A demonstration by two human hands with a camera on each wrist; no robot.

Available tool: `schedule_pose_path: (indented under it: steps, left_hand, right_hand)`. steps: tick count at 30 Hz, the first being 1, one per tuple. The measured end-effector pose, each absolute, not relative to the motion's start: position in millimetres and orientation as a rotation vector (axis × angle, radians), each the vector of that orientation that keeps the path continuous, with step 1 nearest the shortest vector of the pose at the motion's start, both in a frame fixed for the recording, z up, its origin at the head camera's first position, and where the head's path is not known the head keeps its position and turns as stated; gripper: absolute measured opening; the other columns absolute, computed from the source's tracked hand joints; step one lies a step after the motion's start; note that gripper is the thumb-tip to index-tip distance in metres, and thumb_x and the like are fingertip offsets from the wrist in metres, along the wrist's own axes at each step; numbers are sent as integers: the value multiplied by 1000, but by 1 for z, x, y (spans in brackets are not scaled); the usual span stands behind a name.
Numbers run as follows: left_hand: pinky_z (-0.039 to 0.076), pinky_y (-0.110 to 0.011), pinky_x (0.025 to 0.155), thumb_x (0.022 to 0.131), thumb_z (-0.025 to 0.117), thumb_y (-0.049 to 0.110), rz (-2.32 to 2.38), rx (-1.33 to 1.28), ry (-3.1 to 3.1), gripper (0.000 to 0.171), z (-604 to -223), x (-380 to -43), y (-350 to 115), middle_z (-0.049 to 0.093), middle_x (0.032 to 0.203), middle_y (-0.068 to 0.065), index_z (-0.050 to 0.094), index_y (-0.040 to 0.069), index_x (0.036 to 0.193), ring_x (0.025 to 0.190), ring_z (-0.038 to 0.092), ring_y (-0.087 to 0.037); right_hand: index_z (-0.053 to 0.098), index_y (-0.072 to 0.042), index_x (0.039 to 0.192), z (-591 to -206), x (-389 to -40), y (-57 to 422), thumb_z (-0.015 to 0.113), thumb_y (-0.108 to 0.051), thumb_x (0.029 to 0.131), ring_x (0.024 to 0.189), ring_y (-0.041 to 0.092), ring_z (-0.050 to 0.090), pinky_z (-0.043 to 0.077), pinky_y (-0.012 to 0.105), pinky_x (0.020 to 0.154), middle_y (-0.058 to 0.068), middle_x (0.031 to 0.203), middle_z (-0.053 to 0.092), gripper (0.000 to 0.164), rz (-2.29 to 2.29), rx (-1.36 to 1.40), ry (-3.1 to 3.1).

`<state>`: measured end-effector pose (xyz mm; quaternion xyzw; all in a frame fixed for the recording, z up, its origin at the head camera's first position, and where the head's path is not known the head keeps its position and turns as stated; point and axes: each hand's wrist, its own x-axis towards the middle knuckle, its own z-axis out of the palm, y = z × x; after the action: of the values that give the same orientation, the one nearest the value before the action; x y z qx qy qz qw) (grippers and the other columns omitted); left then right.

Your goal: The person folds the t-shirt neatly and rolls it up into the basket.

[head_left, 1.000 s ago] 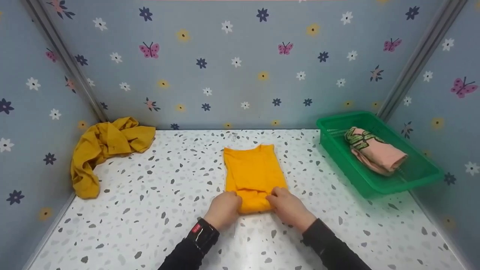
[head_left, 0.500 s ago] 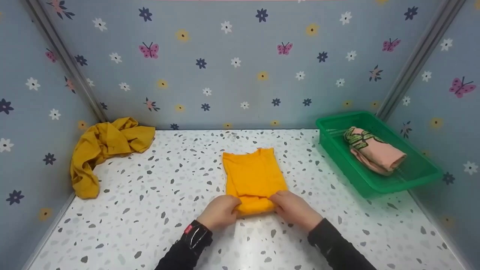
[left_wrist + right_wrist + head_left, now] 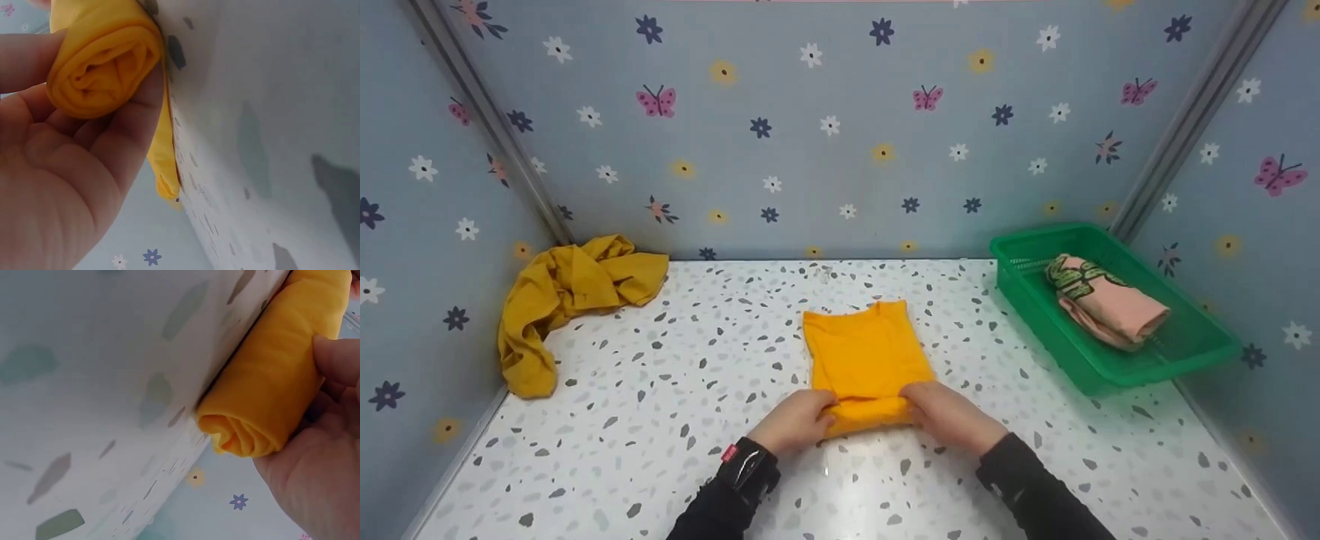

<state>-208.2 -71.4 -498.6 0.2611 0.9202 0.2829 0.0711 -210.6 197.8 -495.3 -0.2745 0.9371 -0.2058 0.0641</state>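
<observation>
A bright yellow folded garment point(image 3: 870, 356) lies flat mid-table, its near edge wound into a thick roll point(image 3: 874, 414). My left hand point(image 3: 795, 421) grips the roll's left end; the left wrist view shows the thumb on one side and fingers curled round the other, with the spiral end of the roll point(image 3: 104, 76) between them. The right end is held by my right hand point(image 3: 958, 417). In the right wrist view the thumb presses the side of the roll point(image 3: 275, 365), while the fingers behind it are mostly hidden.
A crumpled mustard-coloured cloth point(image 3: 577, 289) lies in the far left corner. At the right stands a green plastic basket point(image 3: 1080, 360) holding a rolled pink garment point(image 3: 1117, 304) with a green print. Patterned walls point(image 3: 840, 112) enclose the speckled white table point(image 3: 682, 450) on the back and sides.
The yellow garment has slid a little toward me, its far edge now lower in the head view. Both hands have kept hold of the roll and shifted slightly nearer. Basket and mustard cloth stayed put.
</observation>
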Motion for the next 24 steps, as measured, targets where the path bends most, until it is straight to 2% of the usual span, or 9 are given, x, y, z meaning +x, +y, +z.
schedule_pose_path:
  steps: [9,13,20,24]
  left_hand:
    - [46,-32,70,87,59,16,944,749,2726,12,-502,-218,-74,59,81,4,64,8,95,72,53,-12]
    - [45,-31,68,88,59,18,950,686,2701,12,-501,-221,-73,57,77,5,65,10,94,70,53,-13]
    - [43,-32,65,89,58,22,883,619,2699,14,-498,-226,-69,54,71,3,65,10,90,67,50,-15]
    - [42,-31,63,90,57,23,872,581,2690,16,-497,-229,-67,54,69,3,66,10,90,64,50,-14]
  right_hand:
    - [55,-16,113,-498,-215,197,48,-20,95,97,15,54,42,38,88,-3,103,59,21,-643,-760,2844]
    - [56,-17,114,-498,-216,198,47,-24,95,98,15,54,42,38,89,-3,105,59,22,-652,-729,2848]
    - [55,-18,123,-497,-218,199,44,-28,97,112,20,49,37,41,96,2,120,56,30,-627,-760,2839]
    - [56,-15,120,-496,-220,198,44,-26,97,109,20,51,38,41,95,2,115,58,28,-660,-731,2824]
